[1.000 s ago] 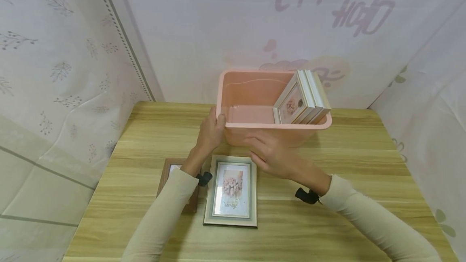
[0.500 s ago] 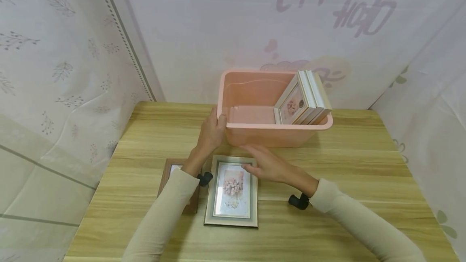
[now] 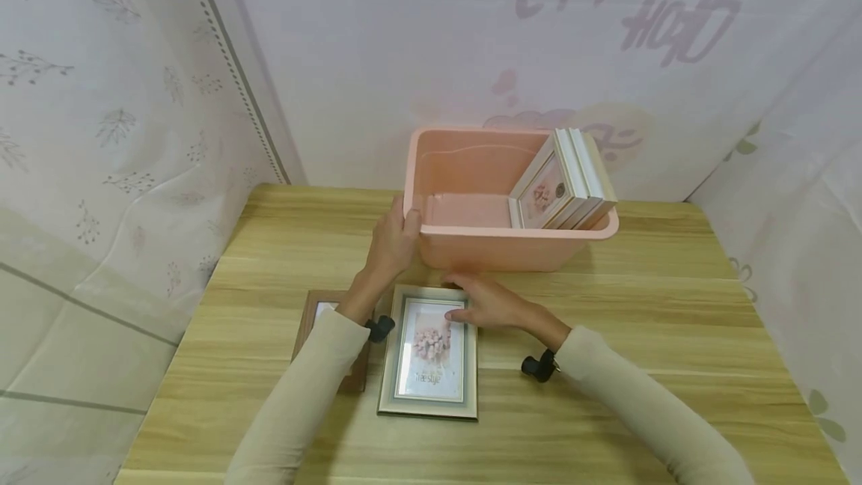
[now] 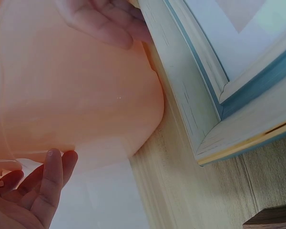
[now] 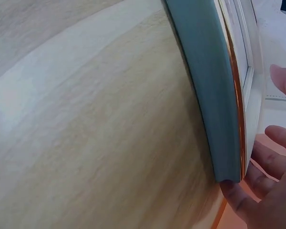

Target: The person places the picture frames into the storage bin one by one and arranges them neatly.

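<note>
My left hand (image 3: 393, 240) grips the rim of a pink plastic bin (image 3: 494, 251) at its near left corner. In the left wrist view its fingertips (image 4: 51, 162) curl at the bin's edge. A cream and grey-green picture frame (image 3: 389, 388) with a flower print lies face up in front of the bin. Over its far right corner is my right hand (image 3: 490, 301), thumb above the glass. The right wrist view shows a fingertip (image 5: 233, 193) touching the frame's corner, with the thumb apart from it. Several white picture frames (image 3: 572, 178) stand tilted inside the bin's right end.
A brown wooden frame (image 3: 357, 379) lies left of the cream one, partly under my left forearm. Both lie on a wood-grain table (image 3: 592, 425). Behind the bin hangs a printed white cloth (image 3: 350, 81), and similar cloth stands at both sides.
My right hand has moved left and down from the bin's front wall to the cream frame's far edge. The left hand has kept its grip on the bin.
</note>
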Motion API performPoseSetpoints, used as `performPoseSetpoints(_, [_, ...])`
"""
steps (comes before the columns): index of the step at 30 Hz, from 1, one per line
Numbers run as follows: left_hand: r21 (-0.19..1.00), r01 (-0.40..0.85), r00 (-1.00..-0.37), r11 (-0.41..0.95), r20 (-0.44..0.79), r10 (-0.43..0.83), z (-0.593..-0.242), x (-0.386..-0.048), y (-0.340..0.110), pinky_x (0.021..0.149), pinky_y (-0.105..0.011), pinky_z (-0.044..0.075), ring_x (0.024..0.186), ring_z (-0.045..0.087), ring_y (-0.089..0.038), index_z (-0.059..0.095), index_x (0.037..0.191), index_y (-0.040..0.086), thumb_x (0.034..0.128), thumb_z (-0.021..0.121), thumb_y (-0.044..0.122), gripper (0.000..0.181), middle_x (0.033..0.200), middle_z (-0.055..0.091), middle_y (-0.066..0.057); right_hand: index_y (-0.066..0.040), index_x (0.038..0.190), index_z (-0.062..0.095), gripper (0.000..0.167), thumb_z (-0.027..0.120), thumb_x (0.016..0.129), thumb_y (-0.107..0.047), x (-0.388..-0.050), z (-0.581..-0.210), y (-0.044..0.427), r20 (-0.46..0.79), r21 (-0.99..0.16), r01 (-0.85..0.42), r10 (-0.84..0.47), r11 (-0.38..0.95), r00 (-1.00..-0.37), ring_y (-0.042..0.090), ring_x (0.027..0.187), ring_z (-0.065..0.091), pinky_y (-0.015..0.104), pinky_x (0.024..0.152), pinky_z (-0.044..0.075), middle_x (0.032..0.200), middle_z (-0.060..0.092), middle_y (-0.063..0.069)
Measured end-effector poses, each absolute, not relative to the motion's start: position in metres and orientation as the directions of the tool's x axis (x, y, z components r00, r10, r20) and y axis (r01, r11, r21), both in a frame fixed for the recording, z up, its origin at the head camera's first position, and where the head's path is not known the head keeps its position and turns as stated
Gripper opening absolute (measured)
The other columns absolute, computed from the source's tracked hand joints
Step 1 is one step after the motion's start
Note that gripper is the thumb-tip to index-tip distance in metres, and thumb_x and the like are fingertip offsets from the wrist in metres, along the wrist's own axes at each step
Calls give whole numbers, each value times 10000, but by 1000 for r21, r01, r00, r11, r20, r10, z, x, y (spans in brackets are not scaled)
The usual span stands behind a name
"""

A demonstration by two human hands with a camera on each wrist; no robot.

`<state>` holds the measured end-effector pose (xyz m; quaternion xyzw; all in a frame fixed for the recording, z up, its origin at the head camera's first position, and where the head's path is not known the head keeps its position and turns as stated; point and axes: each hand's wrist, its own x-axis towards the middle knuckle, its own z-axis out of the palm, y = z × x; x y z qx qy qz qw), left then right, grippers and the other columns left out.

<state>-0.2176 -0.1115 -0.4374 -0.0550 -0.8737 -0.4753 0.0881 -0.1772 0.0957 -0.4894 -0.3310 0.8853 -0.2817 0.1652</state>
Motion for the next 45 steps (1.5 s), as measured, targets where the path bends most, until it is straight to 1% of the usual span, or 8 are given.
performPoseSetpoints(6, [817, 175, -979, 550, 203, 9, -436, -218, -111, 527, -381, 404, 664, 503, -264, 512, 1139, 49, 956, 306, 350, 408, 767, 532, -103, -33, 1394, 506, 650, 768, 848, -269, -179, -493, 91, -74, -596, -531, -699, 603, -711, 282, 1283, 519, 437, 1101, 384, 1369, 571, 119])
performPoseSetpoints(12, [814, 170, -980, 555, 201, 6, -437, -218, -111, 538, -387, 410, 677, 507, -271, 514, 1142, 44, 957, 303, 357, 420, 782, 547, -116, -32, 1386, 517, 668, 786, 824, -271, -180, -497, 86, -82, -514, -577, -706, 634, -703, 317, 1317, 487, 467, 1137, 329, 1386, 561, 129])
performPoseSetpoints(15, [813, 173, -978, 556, 208, 1, -438, -217, -111, 552, -392, 411, 684, 506, -272, 518, 1114, 50, 961, 310, 357, 400, 769, 533, -104, -35, 1324, 567, 568, 774, 835, -237, -181, -500, 85, -75, -488, -593, -708, 640, -702, 300, 1254, 529, 452, 1102, 372, 1315, 602, 117])
performPoseSetpoints(18, [814, 183, -976, 551, 217, 3, -439, -218, -111, 543, -391, 403, 667, 497, -268, 516, 1091, 54, 963, 316, 350, 379, 740, 506, -90, -33, 1205, 627, 415, 765, 838, -171, -183, -501, 84, -50, -495, -607, -717, 622, -695, 253, 1106, 584, 413, 1004, 451, 1166, 650, 91])
performPoseSetpoints(23, [814, 193, -975, 548, 222, 13, -440, -218, -110, 542, -383, 405, 668, 501, -263, 518, 1112, 47, 967, 312, 352, 396, 750, 519, -94, -43, 1135, 642, 358, 770, 815, -139, -184, -500, 87, -43, -520, -609, -731, 599, -682, 199, 976, 583, 381, 900, 493, 1049, 643, 48])
performPoseSetpoints(32, [807, 186, -976, 560, 216, 13, -438, -218, -112, 577, -410, 431, 700, 519, -278, 516, 1152, 33, 973, 306, 353, 423, 799, 563, -128, -59, 1245, 607, 406, 731, 863, -124, -188, -491, 99, -115, -716, -458, -735, 527, -668, 286, 1168, 606, 412, 1017, 475, 1222, 648, 108])
performPoseSetpoints(37, [806, 188, -976, 562, 216, 16, -438, -218, -112, 553, -396, 412, 674, 506, -269, 516, 1139, 35, 969, 306, 344, 411, 766, 543, -112, -60, 1312, 603, 439, 712, 898, -157, -191, -485, 110, -127, -780, -416, -769, 467, -626, 271, 1161, 611, 403, 1000, 487, 1263, 644, 116])
performPoseSetpoints(45, [810, 203, -975, 550, 221, 36, -437, -218, -112, 476, -348, 355, 588, 452, -223, 507, 1108, 33, 959, 292, 338, 403, 694, 461, -55, -30, 1339, 583, 493, 722, 892, -184, -193, -471, 121, -141, -825, -373, -794, 425, -591, 204, 1065, 600, 364, 951, 491, 1182, 661, 94])
